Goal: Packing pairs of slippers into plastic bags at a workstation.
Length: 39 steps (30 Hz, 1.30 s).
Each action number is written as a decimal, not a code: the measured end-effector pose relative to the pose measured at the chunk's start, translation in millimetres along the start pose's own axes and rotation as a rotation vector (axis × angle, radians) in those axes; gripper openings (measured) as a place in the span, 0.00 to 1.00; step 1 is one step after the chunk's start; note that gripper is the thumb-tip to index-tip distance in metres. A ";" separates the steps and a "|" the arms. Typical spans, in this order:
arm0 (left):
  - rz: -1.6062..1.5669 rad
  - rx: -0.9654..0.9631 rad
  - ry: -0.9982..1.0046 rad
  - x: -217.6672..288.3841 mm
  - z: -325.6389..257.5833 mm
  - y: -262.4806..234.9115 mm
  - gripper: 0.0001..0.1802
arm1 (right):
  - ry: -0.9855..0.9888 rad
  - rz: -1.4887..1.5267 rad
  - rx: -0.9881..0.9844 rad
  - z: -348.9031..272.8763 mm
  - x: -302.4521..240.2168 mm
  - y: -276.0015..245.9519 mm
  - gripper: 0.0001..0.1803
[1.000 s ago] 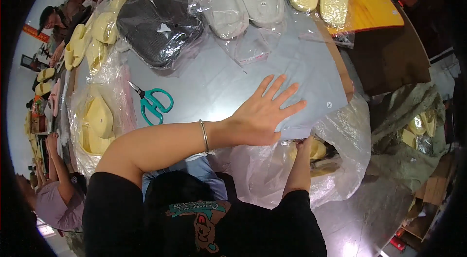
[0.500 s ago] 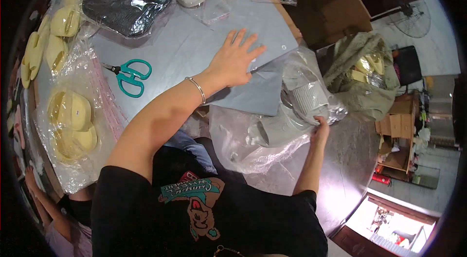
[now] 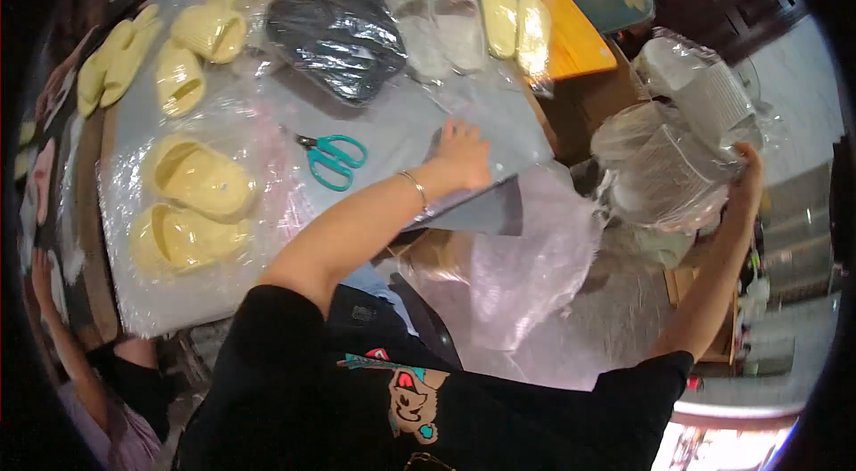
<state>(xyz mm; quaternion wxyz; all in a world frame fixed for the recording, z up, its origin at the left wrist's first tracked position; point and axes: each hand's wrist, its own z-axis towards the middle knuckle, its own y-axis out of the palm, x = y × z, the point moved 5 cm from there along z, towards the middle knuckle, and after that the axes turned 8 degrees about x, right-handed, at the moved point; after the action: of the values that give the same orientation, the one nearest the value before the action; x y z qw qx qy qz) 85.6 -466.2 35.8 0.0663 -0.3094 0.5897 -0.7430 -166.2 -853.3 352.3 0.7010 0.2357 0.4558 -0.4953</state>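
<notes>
My right hand point(image 3: 747, 177) is closed on the edge of a clear plastic bag holding ribbed grey slippers point(image 3: 673, 166), out beyond the table's right side. The bag hangs over a sack that it mostly hides. On the grey tabletop point(image 3: 374, 128), near its right edge, my left hand point(image 3: 464, 155) rests with nothing in it, its fingers pointing away. Teal-handled scissors point(image 3: 334, 159) lie to its left. A loose sheet of clear plastic point(image 3: 539, 248) drapes below the table edge near my left hand.
Bagged yellow slippers point(image 3: 201, 177) lie on the table's left. Black slippers point(image 3: 337, 32), pale grey slippers point(image 3: 437, 16) and a yellow pair point(image 3: 517, 21) line the far side, beside an orange board point(image 3: 571, 30). Another person's arm point(image 3: 58, 319) shows at far left.
My right hand has carried the bagged grey slippers up and to the right, away from the table edge. My left hand stays on the table, its fingers less spread. The view has shifted.
</notes>
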 end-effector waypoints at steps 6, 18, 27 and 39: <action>-0.074 -0.185 -0.100 -42.4 -32.2 21.2 0.45 | 0.015 0.326 -0.138 69.2 -90.5 203.7 0.12; 0.058 -0.134 -0.032 -49.4 -46.4 36.6 0.48 | 0.343 0.541 -0.076 -48.1 -25.0 547.0 0.32; 0.033 -0.131 -0.031 -62.8 -54.3 33.9 0.50 | 0.102 -0.543 -0.230 -135.8 -4.0 587.7 0.37; -0.051 -0.260 -0.081 -48.6 -36.9 32.4 0.53 | 0.575 0.347 -1.029 -131.8 65.7 616.3 0.30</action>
<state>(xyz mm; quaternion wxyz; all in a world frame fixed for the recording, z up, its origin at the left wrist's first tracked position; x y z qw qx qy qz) 96.1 -422.4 -16.6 0.0306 -0.3602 0.6698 -0.6485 346.9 -536.2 158.0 0.6443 0.0620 0.7622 -0.0070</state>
